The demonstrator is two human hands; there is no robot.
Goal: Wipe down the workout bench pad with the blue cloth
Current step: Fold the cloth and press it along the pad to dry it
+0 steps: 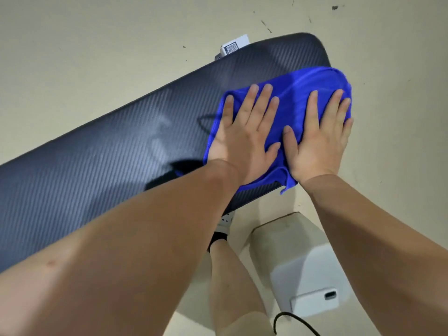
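Head view, single frame, contents listed:

1. Long black workout bench pad (97, 154) with a ribbed, carbon-weave surface; it is laid diagonally from lower left to upper right. Its left end is cut off by the frame edge, and its near edge is hidden behind the left forearm.
2. Bright blue microfibre cloth (298, 93); it is spread on the pad's right end, with one corner hanging past the near edge. Much of its middle is covered by both hands.
3. Left hand (244, 139); it is pressed flat on the cloth, fingers straight and slightly spread, nothing clasped.
4. Right hand (320, 141); it is laid flat on the cloth beside the left, fingers extended toward the pad's far right edge, nothing clasped.
5. White tag bearing a square code (235, 46); it is partly hidden behind the pad's far edge, and the print is too blurred to be read.
6. Pale box-shaped object (298, 258) on the beige floor (97, 57); its identity cannot be determined.
7. Black cable (291, 321); it is cut off at the bottom edge.
8. Bare lower leg (230, 275); the foot is largely hidden under the pad.
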